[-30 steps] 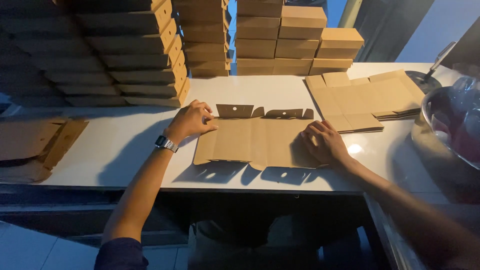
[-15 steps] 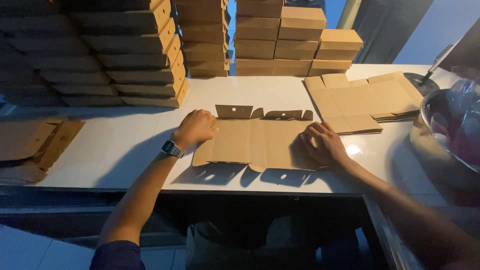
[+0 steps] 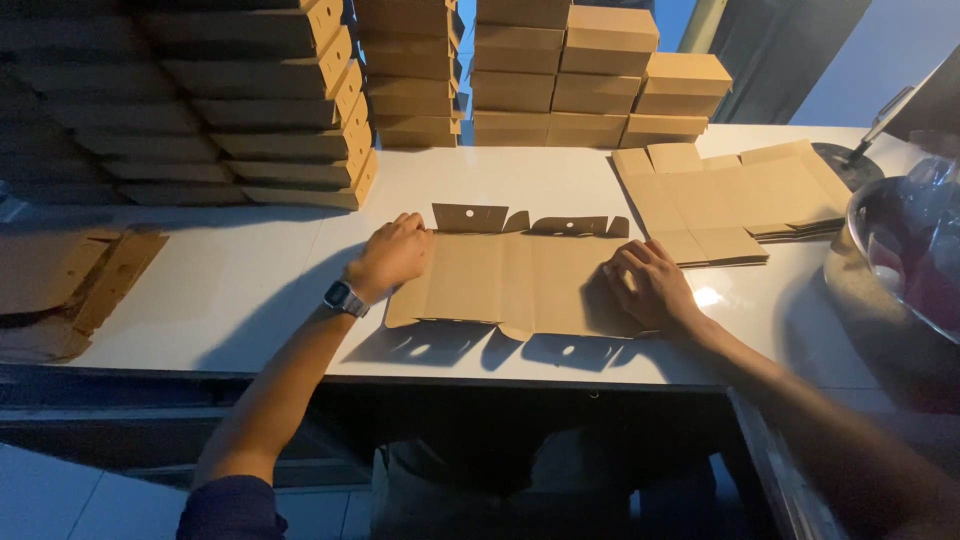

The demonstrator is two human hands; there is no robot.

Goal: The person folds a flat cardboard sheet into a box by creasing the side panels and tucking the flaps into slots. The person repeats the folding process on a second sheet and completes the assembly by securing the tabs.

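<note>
The left hand (image 3: 392, 257) sits at about 10 o'clock, fingers curled and pressing down, with a watch on its wrist. The right hand (image 3: 648, 285) sits at about 2 o'clock, fingers bent, palm down. Both arms reach up from the bottom.

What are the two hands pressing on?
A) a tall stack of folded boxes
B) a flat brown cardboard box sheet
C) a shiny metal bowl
B: the left hand and right hand rest on opposite ends of the flat brown cardboard box sheet lying on the white table.
</note>
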